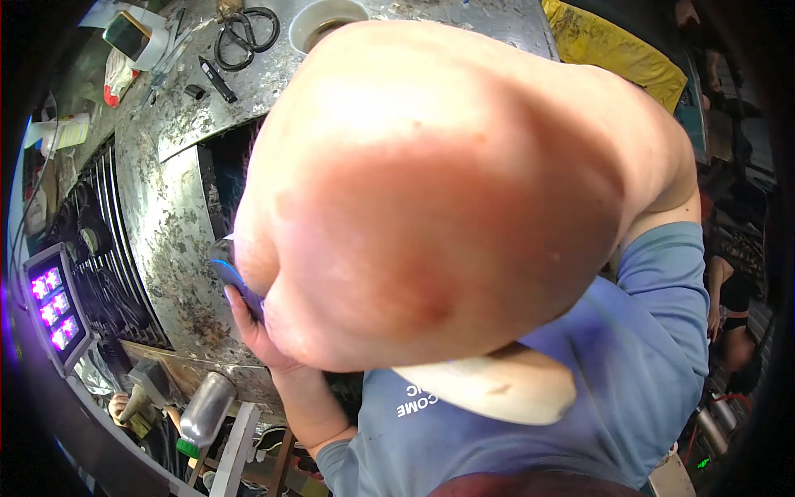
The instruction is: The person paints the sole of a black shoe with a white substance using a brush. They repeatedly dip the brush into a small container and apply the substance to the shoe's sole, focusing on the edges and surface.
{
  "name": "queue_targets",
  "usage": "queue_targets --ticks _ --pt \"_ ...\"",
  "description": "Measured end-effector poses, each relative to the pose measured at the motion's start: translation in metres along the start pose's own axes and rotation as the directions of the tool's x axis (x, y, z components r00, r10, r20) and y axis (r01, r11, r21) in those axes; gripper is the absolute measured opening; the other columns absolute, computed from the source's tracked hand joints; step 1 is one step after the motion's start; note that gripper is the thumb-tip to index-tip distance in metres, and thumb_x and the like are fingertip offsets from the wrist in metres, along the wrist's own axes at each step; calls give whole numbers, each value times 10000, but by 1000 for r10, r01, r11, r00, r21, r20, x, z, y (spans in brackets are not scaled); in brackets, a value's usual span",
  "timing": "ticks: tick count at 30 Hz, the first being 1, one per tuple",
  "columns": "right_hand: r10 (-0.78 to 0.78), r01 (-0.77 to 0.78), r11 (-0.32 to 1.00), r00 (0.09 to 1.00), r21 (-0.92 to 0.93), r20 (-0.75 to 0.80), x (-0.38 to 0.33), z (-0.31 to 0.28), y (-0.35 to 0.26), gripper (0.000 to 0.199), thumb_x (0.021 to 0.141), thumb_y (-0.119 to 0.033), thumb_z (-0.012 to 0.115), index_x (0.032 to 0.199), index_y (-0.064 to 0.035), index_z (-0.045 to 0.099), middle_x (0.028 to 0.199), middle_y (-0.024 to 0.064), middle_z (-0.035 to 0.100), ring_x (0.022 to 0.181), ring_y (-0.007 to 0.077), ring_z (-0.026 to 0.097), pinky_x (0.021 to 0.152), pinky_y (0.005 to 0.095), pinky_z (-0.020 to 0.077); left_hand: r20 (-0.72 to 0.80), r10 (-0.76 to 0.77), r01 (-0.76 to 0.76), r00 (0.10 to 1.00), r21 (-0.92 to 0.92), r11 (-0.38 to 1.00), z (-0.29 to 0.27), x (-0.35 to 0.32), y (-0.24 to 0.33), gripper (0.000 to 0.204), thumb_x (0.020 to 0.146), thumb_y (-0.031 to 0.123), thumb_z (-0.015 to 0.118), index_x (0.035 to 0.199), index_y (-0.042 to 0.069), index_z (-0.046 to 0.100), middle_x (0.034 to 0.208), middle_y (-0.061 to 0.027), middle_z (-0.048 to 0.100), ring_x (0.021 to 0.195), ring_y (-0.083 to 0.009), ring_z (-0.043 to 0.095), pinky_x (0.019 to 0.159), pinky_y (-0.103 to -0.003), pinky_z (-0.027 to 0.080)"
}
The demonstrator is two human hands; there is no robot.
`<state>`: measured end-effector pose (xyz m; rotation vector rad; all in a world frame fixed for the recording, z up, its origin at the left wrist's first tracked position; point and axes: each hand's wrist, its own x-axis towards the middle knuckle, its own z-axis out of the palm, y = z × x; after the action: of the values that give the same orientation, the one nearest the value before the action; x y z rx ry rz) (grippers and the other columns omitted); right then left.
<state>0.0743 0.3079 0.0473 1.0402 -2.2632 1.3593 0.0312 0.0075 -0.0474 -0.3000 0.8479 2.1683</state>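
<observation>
My bent right arm [447, 190] is raised very close and fills the middle, hiding much of the worktable. Its fingers cannot be made out. A pale, elongated thing with a rounded end [505, 389] shows below the arm, in front of my blue shirt; whether my right hand holds it is unclear. At the left of the arm, my left hand [252, 327] has its fingers closed on a flat blue piece [238, 280], partly covered by the arm. Just beyond is a dark opening [224, 178] in the worktable [166, 224].
Far left on the table lie a black marker [217, 79], its cap [195, 91] and black looped handles [247, 39]. A white bowl [327, 23] holds brownish liquid. A purple-lit panel [56, 308], a metal bottle [209, 407] and a yellow cover [617, 50] stand around. People work at right.
</observation>
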Motion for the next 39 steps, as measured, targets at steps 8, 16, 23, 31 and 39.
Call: queue_targets --ticks 8,16,23,31,39 --pt "56 -58 997 997 -43 -55 2 -4 -2 157 821 -236 709 853 -82 713 773 102 688 722 300 677 668 379 542 21 -150 150 989 -242 959 -31 4 -12 679 1026 546 376 1528 88 380 1544 -154 430 1439 -335 378 1211 -537 235" --pt "268 -397 852 890 -340 -368 -14 -59 47 165 846 -253 711 872 -93 744 803 105 722 759 288 703 709 368 560 332 -296 430 896 -477 766 -25 12 -35 793 948 388 641 1551 38 262 1462 -237 483 1133 -335 657 821 -410 601" --pt "548 -611 413 759 -676 -351 -42 -52 131 192 809 -343 713 938 -209 760 867 77 734 858 262 721 769 408 576 351 -311 467 883 -595 655 -27 11 -55 835 942 350 653 1545 -27 216 1355 -199 581 1113 -311 673 826 -379 592" --pt "262 -517 563 851 -644 -455 -21 -57 101 151 806 -258 729 854 -116 743 786 110 712 759 311 705 709 408 562 263 -308 401 914 -695 597 -20 12 -58 771 903 192 639 1534 -31 256 1291 -159 632 1048 -289 698 733 -355 602" --pt "225 -454 657 880 -602 -419 -43 -50 106 181 800 -274 750 905 -126 743 877 104 723 833 312 696 726 396 564 267 -329 417 906 -701 578 -13 15 -56 749 906 192 632 1528 -25 275 1271 -152 646 1034 -276 702 732 -349 599"
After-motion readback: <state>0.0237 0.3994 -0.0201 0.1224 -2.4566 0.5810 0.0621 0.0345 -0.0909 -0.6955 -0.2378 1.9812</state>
